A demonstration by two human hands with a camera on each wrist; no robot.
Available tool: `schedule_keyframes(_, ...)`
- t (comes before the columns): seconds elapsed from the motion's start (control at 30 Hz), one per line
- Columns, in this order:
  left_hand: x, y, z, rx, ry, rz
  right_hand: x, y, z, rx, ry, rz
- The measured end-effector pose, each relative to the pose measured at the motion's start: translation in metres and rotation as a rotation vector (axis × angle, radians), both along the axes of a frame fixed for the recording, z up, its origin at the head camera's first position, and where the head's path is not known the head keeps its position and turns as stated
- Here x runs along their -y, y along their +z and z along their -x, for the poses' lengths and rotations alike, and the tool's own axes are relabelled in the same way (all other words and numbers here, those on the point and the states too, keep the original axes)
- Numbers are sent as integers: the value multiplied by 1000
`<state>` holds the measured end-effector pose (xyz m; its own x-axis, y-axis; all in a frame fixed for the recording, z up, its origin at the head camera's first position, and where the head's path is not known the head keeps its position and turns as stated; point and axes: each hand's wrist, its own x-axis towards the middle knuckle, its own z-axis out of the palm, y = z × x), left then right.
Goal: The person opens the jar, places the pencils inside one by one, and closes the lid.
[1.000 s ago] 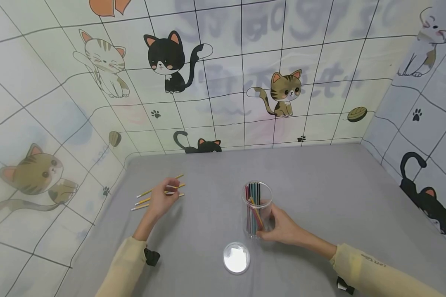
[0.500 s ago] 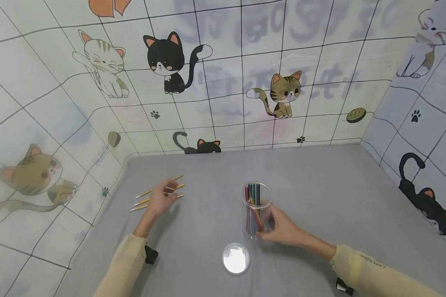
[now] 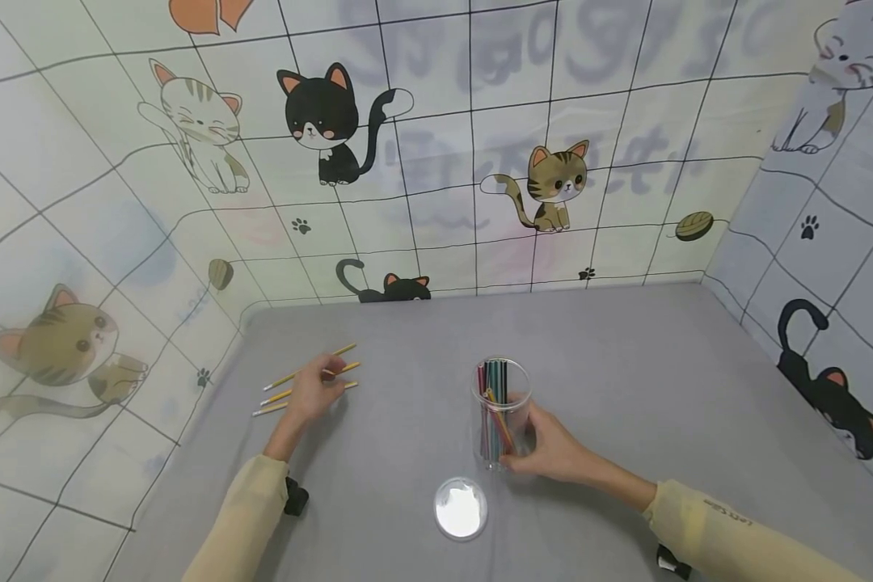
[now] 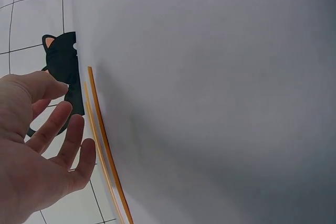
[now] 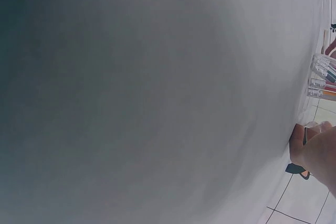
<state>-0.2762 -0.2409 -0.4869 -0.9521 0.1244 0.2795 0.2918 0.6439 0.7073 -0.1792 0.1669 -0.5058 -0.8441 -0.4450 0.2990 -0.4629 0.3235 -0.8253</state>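
At frame left, the left hand (image 3: 314, 392), loosely spread, is over three pencils (image 3: 278, 397); just right of centre, the right hand (image 3: 553, 447) grips the clear jar (image 3: 518, 404). A clumsy brush could set pencils rolling.

Three slim yellow pencils (image 3: 276, 397) with whitish ends lie on the grey surface (image 3: 407, 339) — roughly side by side, pale ends toward the person's left, the far two separated by narrow gaps at their right ends. The left hand (image 3: 316, 390) reaches across them and hides their middles; its fingers are loosely bent, and whether they touch any is unclear. Well apart to the right, a clear cylindrical jar (image 3: 521, 386) stands upright, its mouth uncovered. Inside, dark, teal and red pencils (image 3: 495, 376) stand close together toward its left side — a yellowish one leans aslant. The right hand (image 3: 553, 449) grips the jar's right side, thumb low in front.
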Motion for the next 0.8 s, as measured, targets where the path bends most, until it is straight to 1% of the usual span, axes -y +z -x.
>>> schedule_keyframes(0.13, 0, -4, 1, -17, -9, -9, 1, 1, -1, 3, 3, 3)
schedule_keyframes(0.27, 0, -6, 2, -15, -12, -3, 1, 1, -1, 4, 2, 1)
schedule_keyframes(0.47, 0, -8, 5, -7, 0, 41, 0, 2, -1, -19, 6, 6)
schedule_keyframes(0.63, 1, -13, 9, -12, -3, 68, 0, 0, 0, -21, 5, 13)
schedule_keyframes(0.8, 0, -15, 11, 5, 7, 121, 0, 0, 0, -18, 9, 23)
